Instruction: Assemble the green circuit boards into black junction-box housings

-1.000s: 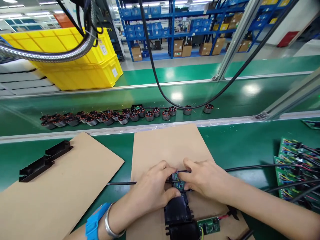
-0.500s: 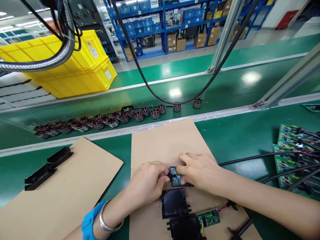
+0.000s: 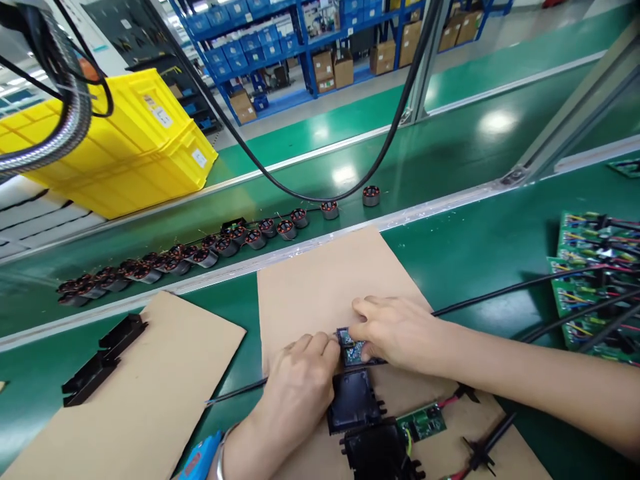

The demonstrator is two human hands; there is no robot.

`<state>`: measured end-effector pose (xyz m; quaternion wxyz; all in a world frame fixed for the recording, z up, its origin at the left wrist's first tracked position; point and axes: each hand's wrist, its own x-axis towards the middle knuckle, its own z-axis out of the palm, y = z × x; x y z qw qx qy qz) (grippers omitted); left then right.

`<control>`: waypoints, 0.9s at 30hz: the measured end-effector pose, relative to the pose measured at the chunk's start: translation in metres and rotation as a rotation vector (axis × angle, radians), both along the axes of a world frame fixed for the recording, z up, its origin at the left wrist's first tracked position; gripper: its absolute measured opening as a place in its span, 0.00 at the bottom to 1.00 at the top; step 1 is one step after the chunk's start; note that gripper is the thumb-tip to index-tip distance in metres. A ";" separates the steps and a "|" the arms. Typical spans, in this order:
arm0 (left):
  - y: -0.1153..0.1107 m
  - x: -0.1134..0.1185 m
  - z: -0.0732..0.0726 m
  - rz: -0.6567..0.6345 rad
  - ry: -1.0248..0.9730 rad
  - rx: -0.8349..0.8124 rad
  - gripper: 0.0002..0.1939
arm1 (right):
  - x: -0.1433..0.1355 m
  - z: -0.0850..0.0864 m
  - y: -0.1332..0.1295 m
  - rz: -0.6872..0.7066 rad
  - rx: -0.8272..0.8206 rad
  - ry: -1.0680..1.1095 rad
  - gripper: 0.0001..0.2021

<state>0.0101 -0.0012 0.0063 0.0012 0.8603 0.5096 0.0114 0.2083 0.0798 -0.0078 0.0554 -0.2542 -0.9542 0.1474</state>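
A small green circuit board (image 3: 354, 352) lies in a black plastic housing (image 3: 342, 339) on the cardboard sheet. My right hand (image 3: 395, 333) grips the board and housing from the right, with thumb and fingers closed over them. At the housing's left edge, my left hand (image 3: 305, 380) has its fingers pinched together around a black cable (image 3: 240, 391); its bare-wire end sticks out to the left. The fingertips hide where cable and housing meet. Below sit a black plastic cover (image 3: 354, 401) and another black housing (image 3: 377, 450), with a green board (image 3: 424, 421) beside it.
Two black plastic shells (image 3: 93, 377) rest on the left cardboard sheet (image 3: 150, 413). Wired circuit boards (image 3: 595, 287) are piled at right. Several copper-wound motor stators (image 3: 205, 257) line the far ledge, behind a metal rail (image 3: 310, 248). A loose black cable (image 3: 320, 199) hangs across the view.
My left hand has turned, its knuckles now facing up, and the cable end shows to its left. The right hand remains at the board. The head view has tilted and shifted.
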 end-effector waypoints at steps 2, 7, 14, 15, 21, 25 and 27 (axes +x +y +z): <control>0.001 0.003 0.001 -0.036 0.095 -0.008 0.14 | 0.000 0.001 0.000 -0.008 -0.024 -0.008 0.05; 0.006 0.000 0.004 -0.040 0.077 -0.079 0.12 | -0.007 0.019 0.005 -0.013 -0.049 -0.059 0.06; 0.004 -0.008 -0.010 0.027 -0.153 -0.050 0.11 | -0.044 0.032 0.008 -0.058 -0.092 -0.141 0.12; 0.004 -0.010 -0.013 0.038 -0.194 -0.071 0.12 | -0.047 0.030 0.007 -0.066 -0.098 -0.153 0.11; 0.015 -0.018 -0.005 0.029 -0.274 -0.177 0.05 | -0.037 0.029 0.012 -0.090 -0.151 -0.166 0.15; 0.019 -0.015 0.019 -0.013 -0.275 -0.167 0.04 | -0.006 0.032 0.011 -0.097 -0.159 -0.006 0.22; 0.020 -0.012 0.027 -0.169 -0.290 -0.208 0.06 | 0.007 0.032 0.005 -0.108 -0.146 0.038 0.24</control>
